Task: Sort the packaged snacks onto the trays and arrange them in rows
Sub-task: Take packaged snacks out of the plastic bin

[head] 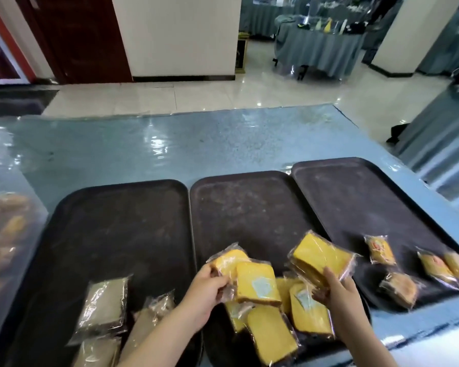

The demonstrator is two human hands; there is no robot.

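Yellow cake packets [257,284] in both hands [206,290] — pale labels unreadable, blurred.

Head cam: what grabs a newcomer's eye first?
Bright yellow cake slices in clear wrappers, heaped at the near end of the middle dark brown plastic tray. Above them, the left hand and right hand each grip a slice. The far tray ends are bare.

The far halves of all three trays lie bare: the left tray [122,207], middle tray [249,205] and right tray [355,194] are open to reach from above. Near edges are crowded (brown packets [104,303] left, yellow cake packets [270,332] middle, small snacks [398,287] right). Both hands hover over the middle tray's front.
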